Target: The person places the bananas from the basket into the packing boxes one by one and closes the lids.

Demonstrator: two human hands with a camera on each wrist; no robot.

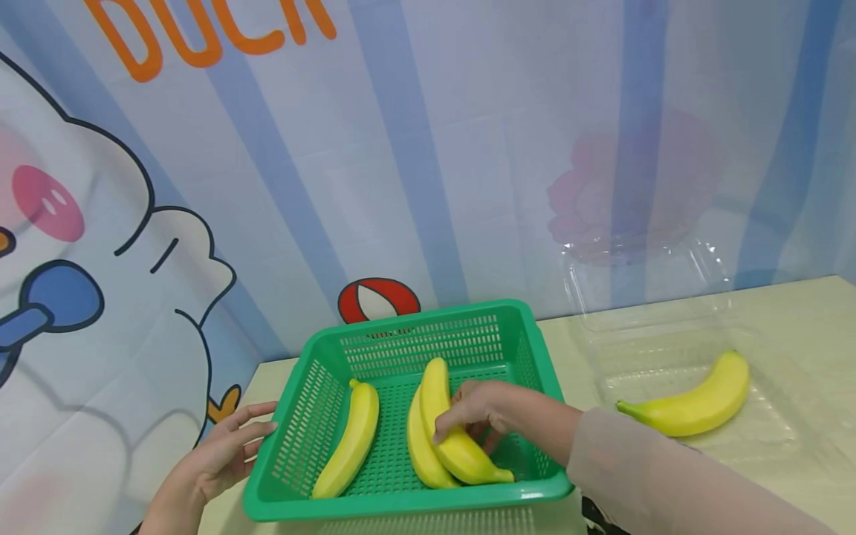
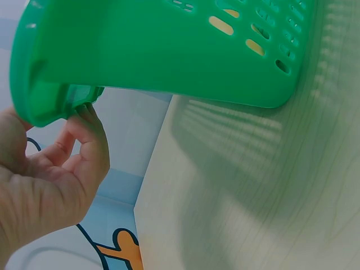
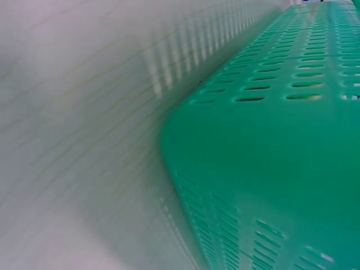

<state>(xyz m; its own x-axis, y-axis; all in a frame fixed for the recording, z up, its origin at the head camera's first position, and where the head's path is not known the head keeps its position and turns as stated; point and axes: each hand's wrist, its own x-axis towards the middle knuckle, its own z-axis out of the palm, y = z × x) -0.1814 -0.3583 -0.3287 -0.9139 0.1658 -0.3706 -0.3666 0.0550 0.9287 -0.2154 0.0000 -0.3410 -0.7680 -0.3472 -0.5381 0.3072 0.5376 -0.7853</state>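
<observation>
A green plastic basket stands on the table with three yellow bananas inside. My right hand reaches over its right side and grips one banana, the thumb across its top and the fingers on its far side. Pressed close along that fruit lies a second banana. The third banana rests apart, near the left wall. At the left rim is my left hand; in the left wrist view its bent fingers and thumb hold the rim's lip. The right wrist view shows the basket's outer corner, with the hand out of sight.
An open clear plastic clamshell box sits on the table to the right, its lid leaning up at the back. Another banana lies in it. Behind the table hangs a striped cartoon backdrop. Pale wood table surface surrounds the basket.
</observation>
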